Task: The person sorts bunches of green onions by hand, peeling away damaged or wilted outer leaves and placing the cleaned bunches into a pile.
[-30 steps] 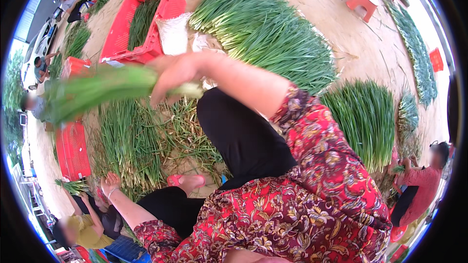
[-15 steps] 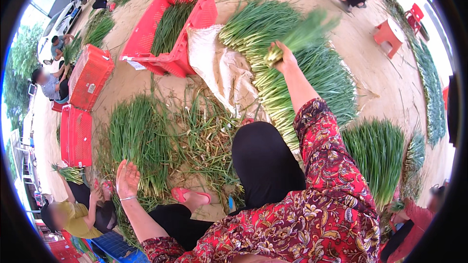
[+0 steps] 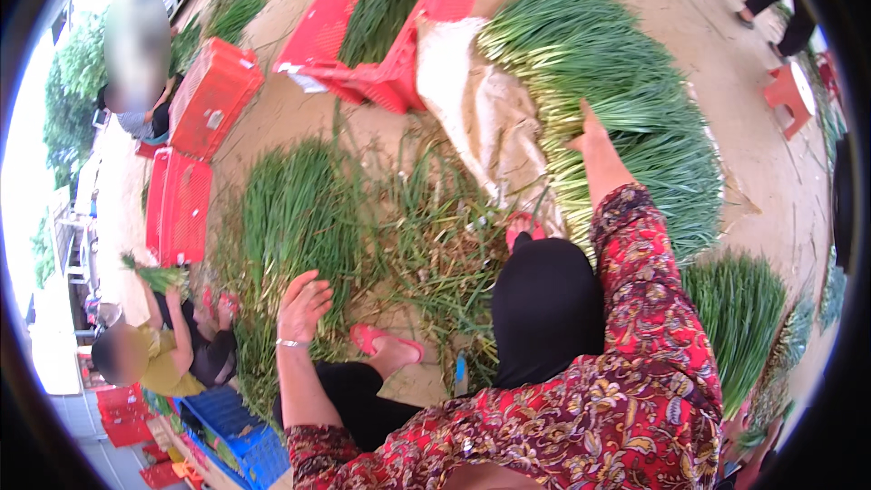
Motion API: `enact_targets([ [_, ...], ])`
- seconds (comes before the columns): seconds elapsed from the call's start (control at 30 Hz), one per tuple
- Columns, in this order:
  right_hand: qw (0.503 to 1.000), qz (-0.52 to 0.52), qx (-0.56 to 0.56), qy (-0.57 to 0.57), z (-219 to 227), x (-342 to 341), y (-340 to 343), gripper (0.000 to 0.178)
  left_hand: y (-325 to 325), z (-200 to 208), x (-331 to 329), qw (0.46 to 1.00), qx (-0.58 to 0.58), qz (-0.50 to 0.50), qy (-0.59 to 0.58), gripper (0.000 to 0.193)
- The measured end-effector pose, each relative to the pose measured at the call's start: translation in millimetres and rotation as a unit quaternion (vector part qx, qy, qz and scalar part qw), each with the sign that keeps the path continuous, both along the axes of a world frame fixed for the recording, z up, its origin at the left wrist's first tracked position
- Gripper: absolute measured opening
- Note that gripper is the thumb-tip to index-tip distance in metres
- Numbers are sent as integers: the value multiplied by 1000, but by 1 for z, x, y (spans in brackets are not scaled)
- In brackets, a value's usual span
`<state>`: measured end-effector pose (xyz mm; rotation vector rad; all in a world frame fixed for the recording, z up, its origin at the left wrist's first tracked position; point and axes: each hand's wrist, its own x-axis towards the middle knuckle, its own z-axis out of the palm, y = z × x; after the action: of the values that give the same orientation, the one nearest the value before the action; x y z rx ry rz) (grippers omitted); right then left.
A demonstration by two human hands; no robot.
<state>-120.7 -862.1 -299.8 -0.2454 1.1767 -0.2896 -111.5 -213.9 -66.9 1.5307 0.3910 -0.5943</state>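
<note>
My right hand [image 3: 595,138] rests on a large spread of garlic chives [image 3: 626,63], laid in rows with pale stem ends to the left. Thumb and forefinger are apart at the stem ends, and the other fingers are partly hidden. My left hand [image 3: 305,307], with a bracelet at its wrist, hovers over the near end of a looser heap of chives [image 3: 295,200]. Its fingers are loosely bent and apart, with nothing in them. Between the two piles lie scattered leaves and dry trimmings [image 3: 445,254] on the ground.
A red crate [image 3: 445,0] holding chives stands ahead, beside a pale sack cloth [image 3: 476,109]. More red crates [image 3: 177,209] are at left, near a seated person [image 3: 172,354] and a blue crate [image 3: 259,454]. An upright chive bundle [image 3: 735,327] stands at right; a stool [image 3: 789,95] is farther off.
My right hand has lowered the bunch of chives onto the spread and let go of it. My left hand has turned and its fingers are more bent. The view has shifted left.
</note>
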Motion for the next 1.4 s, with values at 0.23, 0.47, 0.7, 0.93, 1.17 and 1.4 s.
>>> enact_targets([
  [0.23,989,100,-109,22,-12,-65,57,55,24,-11,-21,987,146,-72,3,33],
  [0.47,792,490,-363,34,-6,-185,71,13,29,15,-19,981,169,-71,-63,36],
  [0.7,848,428,-264,169,5,-310,124,11,41,28,-29,986,137,-29,-86,25],
  [0.93,839,392,-311,216,35,-344,173,11,96,90,-32,976,-25,16,-214,33],
  [1.17,769,435,-407,233,56,-347,205,12,184,70,-68,977,-60,89,-183,35],
  [1.4,701,463,-479,255,71,-352,235,12,230,-34,-95,978,-66,193,-40,35],
])
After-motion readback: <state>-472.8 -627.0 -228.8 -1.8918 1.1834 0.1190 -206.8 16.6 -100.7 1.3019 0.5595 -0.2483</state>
